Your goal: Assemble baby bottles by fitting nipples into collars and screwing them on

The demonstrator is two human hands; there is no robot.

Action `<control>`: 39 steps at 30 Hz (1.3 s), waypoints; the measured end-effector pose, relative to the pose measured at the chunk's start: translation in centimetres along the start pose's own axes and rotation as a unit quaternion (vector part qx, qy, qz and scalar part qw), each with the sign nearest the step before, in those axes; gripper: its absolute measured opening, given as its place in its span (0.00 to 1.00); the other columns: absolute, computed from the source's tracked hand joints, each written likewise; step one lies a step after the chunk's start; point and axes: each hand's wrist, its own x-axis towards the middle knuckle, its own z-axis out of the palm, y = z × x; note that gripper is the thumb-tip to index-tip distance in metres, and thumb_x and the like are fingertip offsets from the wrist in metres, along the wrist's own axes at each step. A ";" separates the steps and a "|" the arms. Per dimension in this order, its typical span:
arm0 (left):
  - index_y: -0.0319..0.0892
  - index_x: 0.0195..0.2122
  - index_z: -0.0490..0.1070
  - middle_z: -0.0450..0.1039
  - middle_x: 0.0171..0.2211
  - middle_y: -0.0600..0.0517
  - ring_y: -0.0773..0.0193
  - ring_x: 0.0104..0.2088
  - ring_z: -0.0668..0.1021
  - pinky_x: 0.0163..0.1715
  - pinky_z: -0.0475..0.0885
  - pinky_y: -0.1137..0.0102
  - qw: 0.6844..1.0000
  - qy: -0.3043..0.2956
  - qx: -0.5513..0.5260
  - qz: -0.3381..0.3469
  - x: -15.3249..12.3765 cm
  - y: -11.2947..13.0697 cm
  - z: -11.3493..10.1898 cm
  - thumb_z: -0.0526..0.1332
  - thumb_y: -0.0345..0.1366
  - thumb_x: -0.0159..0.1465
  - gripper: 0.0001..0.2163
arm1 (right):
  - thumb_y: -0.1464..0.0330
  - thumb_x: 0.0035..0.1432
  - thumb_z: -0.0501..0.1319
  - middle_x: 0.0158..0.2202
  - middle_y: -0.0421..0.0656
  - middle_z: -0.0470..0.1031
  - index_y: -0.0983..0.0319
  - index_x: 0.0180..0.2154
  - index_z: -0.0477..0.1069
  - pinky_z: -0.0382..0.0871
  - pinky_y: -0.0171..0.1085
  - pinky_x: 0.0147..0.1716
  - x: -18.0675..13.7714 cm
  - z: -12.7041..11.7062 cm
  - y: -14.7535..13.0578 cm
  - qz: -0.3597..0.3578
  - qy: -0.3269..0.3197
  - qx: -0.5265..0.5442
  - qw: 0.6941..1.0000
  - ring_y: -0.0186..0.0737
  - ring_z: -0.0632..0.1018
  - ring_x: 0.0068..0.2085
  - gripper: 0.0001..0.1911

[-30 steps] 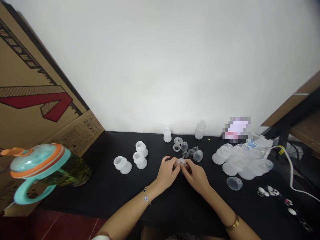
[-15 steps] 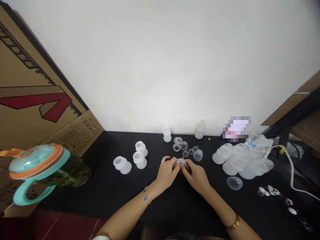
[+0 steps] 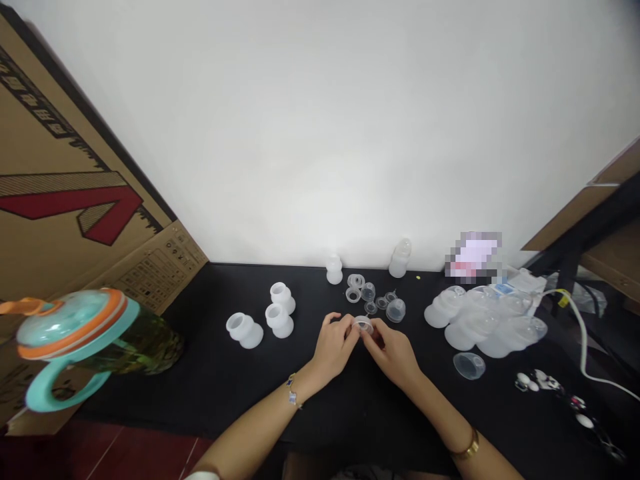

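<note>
Blk table (image 3: 200, 383) spreading below. L hand (image 3: 334, 343) & R hand (image 3: 394, 348) curling nearly closed, fingertips of both pinching whitish ring (image 3: 364, 323) btwn them, mid-table. Three wht bottles (image 3: 280, 321) sitting left. Sm. clear discs (image 3: 382, 303) lying just far of ring.

On the black table (image 3: 210, 363), a group of capped bottles (image 3: 470, 331) is set. Left of this group, small clear parts (image 3: 369, 291) are scattered and, farther, three open bottles (image 3: 280, 321) placed
</note>
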 end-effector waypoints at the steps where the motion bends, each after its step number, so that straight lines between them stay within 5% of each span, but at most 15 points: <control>1: 0.45 0.27 0.58 0.61 0.20 0.60 0.66 0.24 0.69 0.51 0.64 0.62 1.000 0.001 0.000 -0.001 0.0 0.1 0.0 0.48 0.37 0.71 0.13 | 0.58 0.67 0.51 0.22 0.36 0.71 0.59 0.37 0.68 0.59 0.31 0.23 0.0 0.0 0.0 -0.001 -0.001 0.002 1.000 0.35 0.73 0.22 0.14; 21: 0.45 0.29 0.67 0.65 0.19 0.61 0.68 0.23 0.72 0.54 0.63 0.60 0.998 0.029 0.048 0.010 0.1 0.3 -0.1 0.56 0.32 0.66 0.07 | 0.59 0.67 0.52 0.25 0.38 0.75 0.58 0.43 0.69 0.60 0.33 0.25 0.2 -0.2 0.0 0.020 -0.020 0.004 1.000 0.38 0.76 0.25 0.13; 29: 0.46 0.45 0.70 0.73 0.25 0.59 0.64 0.29 0.77 0.56 0.62 0.56 0.999 0.016 0.029 0.022 0.1 0.5 -0.2 0.55 0.33 0.67 0.08 | 0.59 0.67 0.50 0.28 0.40 0.77 0.59 0.44 0.69 0.61 0.33 0.25 0.2 -0.4 -0.2 0.034 -0.007 0.039 0.999 0.39 0.77 0.26 0.14; 39: 0.45 0.33 0.66 0.70 0.23 0.60 0.65 0.27 0.76 0.55 0.63 0.58 1.000 -0.001 0.014 0.006 0.2 0.5 -0.2 0.53 0.33 0.67 0.06 | 0.60 0.67 0.50 0.27 0.40 0.76 0.59 0.42 0.69 0.61 0.33 0.24 0.2 -0.1 0.0 0.027 -0.007 0.020 0.999 0.39 0.76 0.25 0.13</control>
